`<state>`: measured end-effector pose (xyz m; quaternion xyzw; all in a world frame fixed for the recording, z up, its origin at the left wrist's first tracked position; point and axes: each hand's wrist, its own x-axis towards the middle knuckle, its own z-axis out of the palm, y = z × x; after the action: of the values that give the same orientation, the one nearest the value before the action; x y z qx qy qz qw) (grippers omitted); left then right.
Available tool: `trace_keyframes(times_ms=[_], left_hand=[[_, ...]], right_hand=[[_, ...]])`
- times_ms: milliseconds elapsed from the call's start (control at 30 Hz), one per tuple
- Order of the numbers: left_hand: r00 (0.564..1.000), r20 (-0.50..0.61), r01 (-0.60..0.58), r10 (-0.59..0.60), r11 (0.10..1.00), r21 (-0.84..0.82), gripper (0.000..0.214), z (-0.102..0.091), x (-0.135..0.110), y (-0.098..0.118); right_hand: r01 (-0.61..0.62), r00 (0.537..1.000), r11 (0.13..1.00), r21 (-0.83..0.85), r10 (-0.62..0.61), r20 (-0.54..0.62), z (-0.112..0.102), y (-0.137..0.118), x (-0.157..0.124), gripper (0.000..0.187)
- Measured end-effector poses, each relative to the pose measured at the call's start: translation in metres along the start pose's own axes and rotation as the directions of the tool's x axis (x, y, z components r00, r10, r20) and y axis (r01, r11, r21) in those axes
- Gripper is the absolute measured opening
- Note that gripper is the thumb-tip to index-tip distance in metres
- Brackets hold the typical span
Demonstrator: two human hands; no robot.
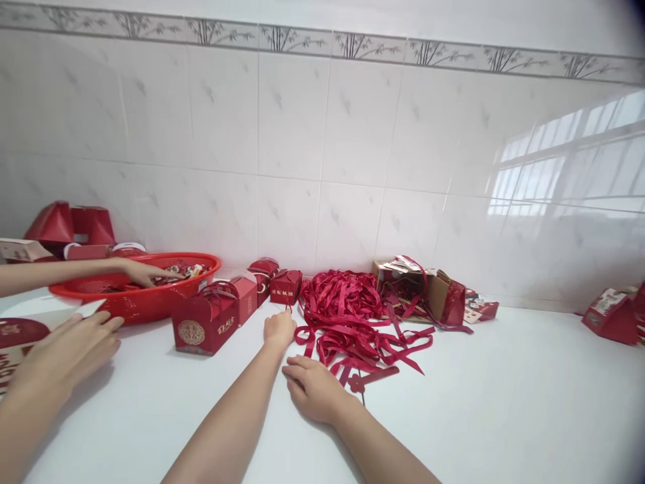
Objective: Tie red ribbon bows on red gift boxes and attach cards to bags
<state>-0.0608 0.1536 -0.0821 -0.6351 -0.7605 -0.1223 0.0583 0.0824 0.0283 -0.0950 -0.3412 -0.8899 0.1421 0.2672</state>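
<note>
Reaching forward over the white table (478,410), my left hand (280,329) is closed. A thin red cord runs from its fingertips up the front of a small red gift box (285,288) with gold lettering, which stands upright near the wall. My right hand (316,390) lies on the tabletop, fingers loosely bent and pointing left, with nothing visible in it. Just beyond it spreads a heap of red ribbon (347,302). A red strip with a flower-shaped piece (357,384) lies beside the right wrist.
At left, a co-worker's hand (148,272) reaches into a red plastic basin (136,306) of wrapped pieces; another hand (75,353) is by printed card. Larger red boxes (206,326) stand between. An open carton (446,299) is behind the ribbon. A red box (611,317) stands far right.
</note>
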Motion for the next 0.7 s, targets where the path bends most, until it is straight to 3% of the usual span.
trace_keyframes(times_ms=[267, 467, 567, 700], left_hand=[[1.0, 0.005, -0.008, 0.008, 0.999, -0.048, 0.03, -0.019, -0.053, -0.01], [1.0, 0.015, -0.016, 0.017, 0.999, -0.051, 0.035, -0.036, -0.099, -0.019], [1.0, 0.017, -0.023, 0.023, 0.999, -0.041, 0.035, -0.041, -0.12, -0.021], [0.999, 0.009, -0.044, 0.044, 0.999, -0.03, 0.035, -0.045, -0.146, -0.021]], right_hand=[[-0.133, 0.991, 0.989, -0.063, 0.133, -0.005, -0.009, -0.01, -0.038, 0.038], [-0.284, 0.953, 0.883, -0.375, 0.216, -0.213, -0.009, -0.037, -0.059, 0.03], [-0.291, 0.947, 0.886, -0.362, 0.214, -0.239, -0.007, -0.047, -0.071, 0.029], [-0.374, 0.922, 0.884, -0.281, 0.32, -0.22, -0.005, -0.052, -0.086, 0.034]])
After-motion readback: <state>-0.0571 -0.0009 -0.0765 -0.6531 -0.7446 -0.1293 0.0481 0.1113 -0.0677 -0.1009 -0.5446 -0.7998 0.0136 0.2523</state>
